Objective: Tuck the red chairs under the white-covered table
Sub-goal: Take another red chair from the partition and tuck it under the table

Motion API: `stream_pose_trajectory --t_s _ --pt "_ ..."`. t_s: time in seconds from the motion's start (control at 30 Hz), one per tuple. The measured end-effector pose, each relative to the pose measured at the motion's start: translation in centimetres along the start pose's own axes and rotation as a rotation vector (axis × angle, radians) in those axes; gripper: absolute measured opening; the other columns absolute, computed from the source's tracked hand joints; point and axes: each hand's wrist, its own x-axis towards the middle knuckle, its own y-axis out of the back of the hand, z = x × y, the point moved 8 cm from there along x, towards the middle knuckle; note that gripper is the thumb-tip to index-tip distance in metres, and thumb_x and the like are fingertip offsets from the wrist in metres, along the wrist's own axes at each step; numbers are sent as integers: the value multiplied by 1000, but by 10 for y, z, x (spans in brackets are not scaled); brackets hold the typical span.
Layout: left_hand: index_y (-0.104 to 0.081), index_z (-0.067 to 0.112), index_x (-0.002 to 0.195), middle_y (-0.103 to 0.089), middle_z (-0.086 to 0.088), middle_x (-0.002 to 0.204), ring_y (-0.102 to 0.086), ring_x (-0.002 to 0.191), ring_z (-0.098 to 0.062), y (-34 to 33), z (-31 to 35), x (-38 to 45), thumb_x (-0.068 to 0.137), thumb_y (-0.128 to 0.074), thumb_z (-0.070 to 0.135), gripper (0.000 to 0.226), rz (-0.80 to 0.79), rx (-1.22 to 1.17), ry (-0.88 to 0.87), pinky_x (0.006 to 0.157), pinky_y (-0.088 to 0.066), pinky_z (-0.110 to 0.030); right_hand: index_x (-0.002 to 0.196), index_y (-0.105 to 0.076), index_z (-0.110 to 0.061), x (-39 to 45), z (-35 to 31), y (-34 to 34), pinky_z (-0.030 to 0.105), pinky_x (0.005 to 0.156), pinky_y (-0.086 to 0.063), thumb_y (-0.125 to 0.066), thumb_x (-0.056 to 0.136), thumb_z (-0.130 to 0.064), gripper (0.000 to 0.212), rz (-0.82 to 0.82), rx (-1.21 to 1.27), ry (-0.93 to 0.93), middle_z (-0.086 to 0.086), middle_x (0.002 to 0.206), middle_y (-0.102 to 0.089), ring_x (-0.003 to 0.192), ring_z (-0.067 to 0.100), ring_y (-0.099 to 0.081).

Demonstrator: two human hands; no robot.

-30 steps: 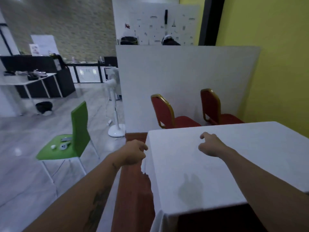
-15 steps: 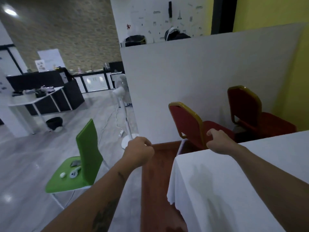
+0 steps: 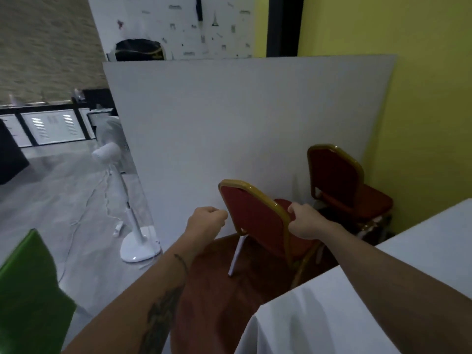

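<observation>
Two red chairs with gold frames stand past the far end of the white-covered table (image 3: 362, 310). The nearer red chair (image 3: 255, 221) has its back toward me; my right hand (image 3: 306, 221) is closed around the right side of its backrest frame. My left hand (image 3: 208, 221) is curled into a fist just left of the backrest, close to the frame's left edge, with nothing visibly in it. The farther red chair (image 3: 337, 180) stands to the right by the yellow wall, apart from both hands.
A tall white partition board (image 3: 242, 123) stands right behind the chairs. A white pedestal fan (image 3: 127, 200) with a trailing cord is on the floor to the left. A green chair (image 3: 28, 284) is at the lower left. The chairs stand on reddish-brown floor (image 3: 217, 290).
I have moved closer to the chairs. My right hand left the tabletop and took hold of the near chair's backrest; my left hand came up beside its left edge.
</observation>
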Motion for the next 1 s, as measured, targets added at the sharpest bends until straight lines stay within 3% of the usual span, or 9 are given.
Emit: stream_pose_trajectory --t_s 0.13,0.33,0.47,0.57,0.63,0.73,0.87,0.97,1.0 --pt "-65 15 77 -71 -9 88 -62 82 -26 -16 -4 97 86 -60 28 17 -90 -134 42 79 -52 -41 129 -47 -22 67 -14 -14 51 99 -49 -54 86 -19 44 -4 -19 -100 8 123 -43 114 31 -48" --pt "-56 13 78 -58 -9 81 -50 65 -19 -50 0 217 94 -56 22 19 -250 -171 163 60 -39 -32 147 -37 -22 137 -14 -24 57 108 -38 -52 83 -23 66 -42 -4 -294 12 145 -36 135 38 -35" --pt "-58 7 105 -60 -9 91 -61 86 -27 -86 -10 266 90 -60 38 34 -279 -235 320 86 -55 -44 154 -27 -22 167 1 -38 59 115 -28 -52 82 -24 77 -97 26 -392 15 154 -30 141 42 -28" --pt "-47 12 134 -55 -10 117 -56 106 -34 -119 -19 293 84 -63 41 60 -307 -364 475 92 -53 -53 153 -28 -20 201 11 -49 49 109 -38 -57 85 -25 75 -105 61 -402 15 149 -36 137 40 -36" --pt "-48 13 135 -55 -11 125 -56 110 -36 -140 -28 311 78 -65 39 65 -349 -410 542 83 -54 -54 142 -43 -22 217 12 -60 40 95 -45 -61 87 -26 58 -130 75 -394 12 136 -49 127 35 -47" --pt "-57 10 128 -63 -16 125 -63 106 -37 -163 -44 341 63 -68 31 69 -376 -404 592 70 -58 -53 106 -60 -34 228 14 -66 39 85 -51 -65 82 -27 25 -99 67 -387 6 109 -62 105 32 -62" --pt "-52 4 125 -64 -18 113 -65 97 -37 -162 -40 352 58 -61 14 68 -278 -458 640 71 -59 -58 123 -64 -34 238 22 -67 37 79 -55 -68 74 -33 50 -174 52 -456 4 109 -63 98 27 -64" --pt "-51 4 126 -61 -18 113 -63 96 -36 -166 -32 362 66 -62 9 60 -309 -464 650 75 -60 -58 90 -64 -34 246 19 -62 34 70 -52 -68 76 -27 16 -141 53 -522 3 100 -65 90 24 -65" --pt "-52 4 124 -60 -18 115 -62 98 -36 -168 -32 369 70 -61 7 55 -333 -468 667 78 -59 -58 88 -65 -33 248 16 -60 34 71 -53 -68 80 -24 13 -124 63 -540 3 97 -64 89 23 -64"
